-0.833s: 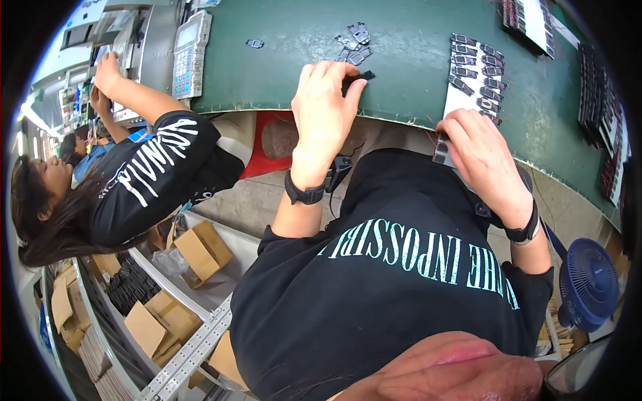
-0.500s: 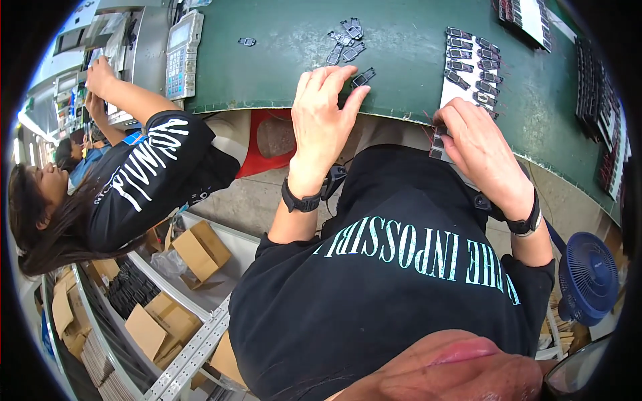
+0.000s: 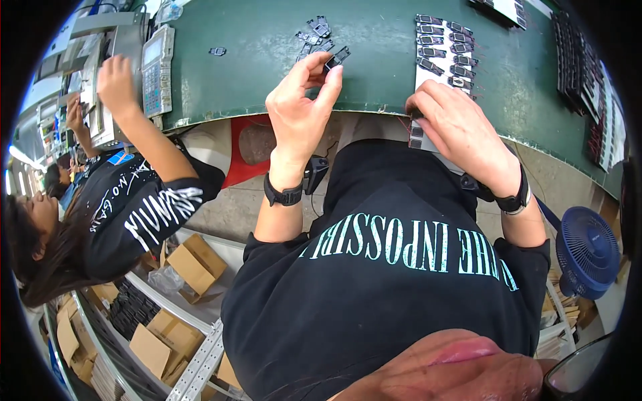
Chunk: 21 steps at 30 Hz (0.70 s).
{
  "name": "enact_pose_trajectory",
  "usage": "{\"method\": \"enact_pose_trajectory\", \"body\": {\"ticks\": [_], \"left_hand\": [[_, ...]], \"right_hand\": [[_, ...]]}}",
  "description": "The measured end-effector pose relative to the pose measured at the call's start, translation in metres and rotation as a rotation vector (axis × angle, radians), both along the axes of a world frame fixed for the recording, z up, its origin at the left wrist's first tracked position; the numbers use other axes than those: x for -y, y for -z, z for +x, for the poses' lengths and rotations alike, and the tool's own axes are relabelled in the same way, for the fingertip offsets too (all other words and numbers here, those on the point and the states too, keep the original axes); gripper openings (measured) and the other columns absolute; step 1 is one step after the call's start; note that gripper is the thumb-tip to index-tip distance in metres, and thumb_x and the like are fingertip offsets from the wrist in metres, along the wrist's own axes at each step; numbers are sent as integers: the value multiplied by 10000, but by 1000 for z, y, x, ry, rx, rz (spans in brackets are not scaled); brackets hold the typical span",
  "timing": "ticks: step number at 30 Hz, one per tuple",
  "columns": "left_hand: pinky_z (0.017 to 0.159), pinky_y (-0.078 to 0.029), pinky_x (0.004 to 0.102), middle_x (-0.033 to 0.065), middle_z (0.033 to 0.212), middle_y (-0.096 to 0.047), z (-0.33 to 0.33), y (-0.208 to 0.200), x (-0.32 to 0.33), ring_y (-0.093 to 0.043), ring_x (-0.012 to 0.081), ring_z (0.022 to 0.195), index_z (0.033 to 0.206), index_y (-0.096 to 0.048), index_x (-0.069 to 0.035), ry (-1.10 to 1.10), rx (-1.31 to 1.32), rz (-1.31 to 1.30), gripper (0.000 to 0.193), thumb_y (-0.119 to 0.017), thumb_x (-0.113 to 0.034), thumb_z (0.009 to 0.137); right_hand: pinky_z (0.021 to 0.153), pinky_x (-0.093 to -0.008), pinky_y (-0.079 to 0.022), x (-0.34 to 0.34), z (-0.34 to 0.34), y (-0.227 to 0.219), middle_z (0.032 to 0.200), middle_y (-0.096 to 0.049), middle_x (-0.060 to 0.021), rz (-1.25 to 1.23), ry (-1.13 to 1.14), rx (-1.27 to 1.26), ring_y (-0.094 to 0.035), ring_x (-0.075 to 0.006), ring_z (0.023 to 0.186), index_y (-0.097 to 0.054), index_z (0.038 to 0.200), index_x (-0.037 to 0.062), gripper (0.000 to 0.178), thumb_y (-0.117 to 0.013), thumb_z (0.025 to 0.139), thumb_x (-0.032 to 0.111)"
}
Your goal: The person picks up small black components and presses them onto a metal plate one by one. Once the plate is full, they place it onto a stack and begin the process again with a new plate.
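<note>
My left hand (image 3: pixel 299 103) is raised over the near edge of the table. Its thumb and index finger pinch a small black framed part (image 3: pixel 337 60). Just beyond the fingers lies a loose pile of similar black parts (image 3: pixel 319 28). On the right, a white board (image 3: pixel 423 77) carries two columns of these black parts, with thin red wires beside them. My right hand (image 3: pixel 458 120) bends over the board's near end, fingers closed around a small dark part that they mostly hide.
A single black part (image 3: pixel 217 51) lies apart on the green table (image 3: pixel 261 73). A grey keypad device (image 3: pixel 158 70) stands at the left, near a co-worker's arm (image 3: pixel 157 144). Stacked black strips (image 3: pixel 574 70) lie far right. A blue fan (image 3: pixel 588 250) stands below the table edge.
My left hand now pinches a black part that lay on the table under its open fingers. The view has shifted, and the co-worker's arm has moved.
</note>
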<state>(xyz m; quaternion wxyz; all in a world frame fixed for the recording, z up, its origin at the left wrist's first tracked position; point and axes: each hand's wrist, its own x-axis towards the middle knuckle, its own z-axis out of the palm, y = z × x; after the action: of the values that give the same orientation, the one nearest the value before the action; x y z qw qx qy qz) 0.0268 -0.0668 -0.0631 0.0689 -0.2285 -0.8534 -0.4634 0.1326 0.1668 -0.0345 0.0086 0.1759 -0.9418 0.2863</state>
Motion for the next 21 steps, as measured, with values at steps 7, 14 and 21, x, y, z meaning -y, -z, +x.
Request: {"method": "enact_pose_trajectory", "body": {"ticks": [7,14,21], "left_hand": [[756,-585,267,90,944,-735,-23,-8,-35,-710,129,857,1166,-713,-2,96,354,379,293,-749,-47,879],[842,-548,232,54,1020,-696,-16,-28,-67,-682,121,919,1239,-669,41,244,357,332,323,-712,11,920],[815,-590,277,115,1037,-761,-5,-23,-84,-731,143,919,1198,-702,-3,292,424,392,309,-727,-15,890]], "right_hand": [[823,-326,-520,-7,-35,-7,1038,-647,-85,-401,268,57,-658,-203,953,-612,1200,4,297,-639,905,-11],[877,-261,-524,-16,-30,-17,1087,-692,-29,-1041,544,141,-643,-102,980,-658,1173,-7,196,-634,988,51],[769,-203,-496,-12,-36,-18,1040,-683,-7,-1076,569,118,-621,-61,879,-676,1117,-5,153,-643,985,64]]}}
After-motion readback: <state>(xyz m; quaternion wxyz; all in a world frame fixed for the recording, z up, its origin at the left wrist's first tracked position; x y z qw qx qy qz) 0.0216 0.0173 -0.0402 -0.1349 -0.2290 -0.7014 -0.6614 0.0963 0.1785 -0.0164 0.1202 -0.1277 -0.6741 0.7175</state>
